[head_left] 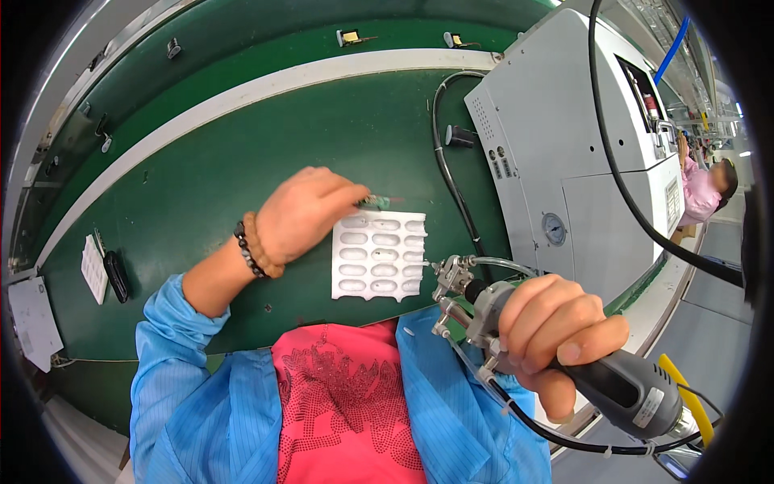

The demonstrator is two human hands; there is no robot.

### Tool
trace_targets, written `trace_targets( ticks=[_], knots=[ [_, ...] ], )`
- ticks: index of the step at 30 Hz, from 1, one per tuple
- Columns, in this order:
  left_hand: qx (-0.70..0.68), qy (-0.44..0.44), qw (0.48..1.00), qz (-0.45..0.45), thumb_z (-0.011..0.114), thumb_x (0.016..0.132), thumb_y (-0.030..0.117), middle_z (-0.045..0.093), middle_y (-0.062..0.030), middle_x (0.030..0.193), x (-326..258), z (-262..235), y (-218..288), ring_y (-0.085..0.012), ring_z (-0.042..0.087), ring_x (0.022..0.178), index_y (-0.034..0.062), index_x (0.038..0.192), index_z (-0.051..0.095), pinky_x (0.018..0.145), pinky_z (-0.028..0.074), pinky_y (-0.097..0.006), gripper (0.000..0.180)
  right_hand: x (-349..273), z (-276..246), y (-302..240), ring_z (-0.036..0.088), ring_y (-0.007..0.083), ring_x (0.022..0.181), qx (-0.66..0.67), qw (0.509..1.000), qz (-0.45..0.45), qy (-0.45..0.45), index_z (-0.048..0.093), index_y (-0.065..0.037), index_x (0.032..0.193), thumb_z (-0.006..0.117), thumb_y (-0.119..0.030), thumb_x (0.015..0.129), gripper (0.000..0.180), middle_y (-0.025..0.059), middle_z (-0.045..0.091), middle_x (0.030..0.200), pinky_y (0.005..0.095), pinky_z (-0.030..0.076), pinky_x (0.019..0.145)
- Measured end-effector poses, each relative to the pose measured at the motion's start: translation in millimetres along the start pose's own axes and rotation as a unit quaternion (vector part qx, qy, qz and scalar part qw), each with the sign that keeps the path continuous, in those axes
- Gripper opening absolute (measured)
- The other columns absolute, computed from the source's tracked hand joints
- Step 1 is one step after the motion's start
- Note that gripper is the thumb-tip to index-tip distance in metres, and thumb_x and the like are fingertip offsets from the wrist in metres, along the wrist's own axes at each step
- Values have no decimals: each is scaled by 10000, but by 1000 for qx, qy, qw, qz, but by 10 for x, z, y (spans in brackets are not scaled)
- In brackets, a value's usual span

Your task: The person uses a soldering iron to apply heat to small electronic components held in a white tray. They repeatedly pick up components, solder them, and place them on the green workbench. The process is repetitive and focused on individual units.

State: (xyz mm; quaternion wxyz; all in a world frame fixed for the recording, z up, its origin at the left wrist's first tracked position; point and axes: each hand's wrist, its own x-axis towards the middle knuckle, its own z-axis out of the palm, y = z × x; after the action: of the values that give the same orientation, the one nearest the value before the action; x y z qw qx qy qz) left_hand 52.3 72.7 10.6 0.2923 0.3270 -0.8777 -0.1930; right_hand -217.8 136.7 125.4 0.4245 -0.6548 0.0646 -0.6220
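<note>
My left hand (310, 211) is closed, thumb and fingers pinching a small green circuit board (376, 202) just above the far edge of a white tray (336, 262). Rows of oval pockets fill the tray, which lies on the green bench in front of me. In my right hand (552, 331) is a grey and black electric screwdriver (641, 391), gripped around its body. Its metal head (454, 278), fitted with a clear hose, points left toward the tray's right side. The circuit board's near side is partly hidden by my fingers.
A large grey machine (540, 161) with a gauge stands at the right, with a black cable (448, 173) beside it. Far left lie a white card (93, 270) and a black case (117, 276). Another person (703, 192) sits beyond the machine.
</note>
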Motion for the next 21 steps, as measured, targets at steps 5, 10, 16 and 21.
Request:
trace_targets(
  ticks=[5,10,16,21],
  knots=[
    [-1,1,1000,-24,748,762,53,648,-75,957,-141,292,116,-257,619,845,60,1107,661,754,477,-366,356,-7,21,67,564,177,466,3,1000,11,-4,484,-19,954,833,-294,798,472,48,544,641,296,482,449],
    [-52,66,993,-78,758,764,56,660,-77,999,-209,575,186,-272,607,907,60,1076,682,802,474,-385,322,82,83,190,568,179,469,-14,1000,15,8,483,-28,953,833,-287,795,464,48,555,639,300,477,445],
    [-80,148,976,-140,797,708,44,685,-84,1022,-338,691,210,-297,596,973,51,1032,697,849,487,-389,340,139,137,542,565,172,469,21,1000,7,16,485,-26,959,830,-274,798,454,51,568,643,297,464,433],
    [-117,162,967,-159,816,668,32,684,-79,1008,-337,706,154,-297,577,997,42,997,701,856,498,-387,349,172,231,762,560,171,465,27,999,10,28,484,-19,967,821,-250,814,437,56,573,642,297,459,424]
  ],
)
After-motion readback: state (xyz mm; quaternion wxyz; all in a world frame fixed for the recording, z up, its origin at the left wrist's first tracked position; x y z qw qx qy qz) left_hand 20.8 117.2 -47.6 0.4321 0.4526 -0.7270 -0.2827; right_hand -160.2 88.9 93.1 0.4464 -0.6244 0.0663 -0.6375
